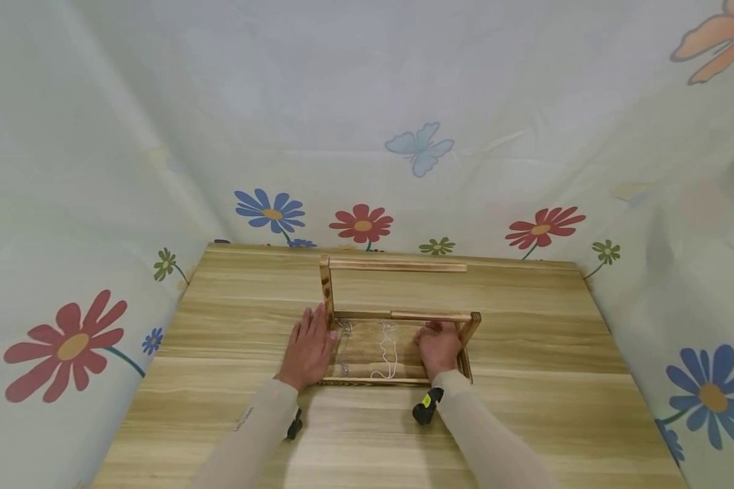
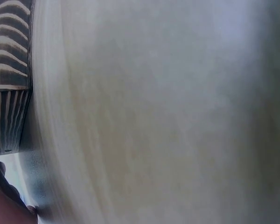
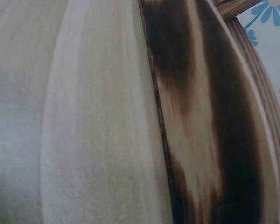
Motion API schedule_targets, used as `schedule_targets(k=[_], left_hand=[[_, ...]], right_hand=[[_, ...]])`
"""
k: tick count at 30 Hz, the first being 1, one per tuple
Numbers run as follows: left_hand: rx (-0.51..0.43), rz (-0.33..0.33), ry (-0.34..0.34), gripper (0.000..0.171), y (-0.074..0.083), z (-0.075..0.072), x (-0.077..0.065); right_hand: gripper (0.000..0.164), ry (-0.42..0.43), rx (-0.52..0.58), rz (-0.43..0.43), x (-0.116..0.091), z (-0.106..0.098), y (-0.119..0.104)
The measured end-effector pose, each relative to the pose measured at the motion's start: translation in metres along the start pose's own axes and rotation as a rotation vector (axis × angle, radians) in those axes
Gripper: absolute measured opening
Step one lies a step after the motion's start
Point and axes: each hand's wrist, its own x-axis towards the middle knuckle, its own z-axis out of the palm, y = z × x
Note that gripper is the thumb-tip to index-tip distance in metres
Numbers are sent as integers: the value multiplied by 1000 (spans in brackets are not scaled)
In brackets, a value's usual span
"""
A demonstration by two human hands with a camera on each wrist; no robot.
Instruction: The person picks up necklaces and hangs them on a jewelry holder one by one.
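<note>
A wooden stand (image 1: 397,265) has a shallow tray base, a tall left post, a shorter right post and crossbars. Flat against its left side rests my left hand (image 1: 308,346), fingers straight and beside the tall post. My right hand (image 1: 439,346) reaches into the tray's right end with bent fingers. Something small and dark red shows at its fingertips; whether it is pinched is hidden. A white string-like necklace (image 1: 394,353) lies wavy in the tray, and a thin chain (image 1: 344,353) lies near its left end. The right wrist view shows the stand's dark-streaked wooden side (image 3: 200,116).
The stand sits on a wood-grain table (image 1: 220,353). Behind and beside the table hangs a pale sheet (image 1: 318,102) printed with flowers and butterflies. The stand's upper bar reaches over the tray's far side.
</note>
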Motion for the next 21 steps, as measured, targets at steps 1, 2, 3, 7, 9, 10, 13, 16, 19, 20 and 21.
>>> schedule_targets(k=[1,2,3,7,9,10,13,16,19,20,21], left_hand=[[-8,0,-1,68,0,0,0],[-14,2,0,68,1,-1,0],[-20,3,4,68,1,-1,-1],[-18,1,-3,68,1,-2,-1],[-9,-2,-7,68,1,-2,-1],[-6,-2,-8,68,2,-3,-1],[5,-4,-4,68,4,-3,-1],[11,-1,5,68,4,-4,-2],[4,3,12,68,2,-1,-1],[-2,5,12,68,2,-1,-1],[-5,4,13,68,1,0,-1]], right_hand=[[27,-4,-2,5,1,1,0],[26,-8,-2,13,1,1,1],[25,-13,5,18,2,2,2],[18,-25,-4,25,2,3,1],[15,-21,-17,18,0,2,-1],[14,-20,-23,19,-1,2,-2],[14,-18,-17,15,-3,2,-4],[14,-17,-35,8,-3,2,-3],[11,-2,-145,-47,-1,3,-2],[10,6,-187,-66,0,2,-1],[10,14,-230,-93,1,2,-1]])
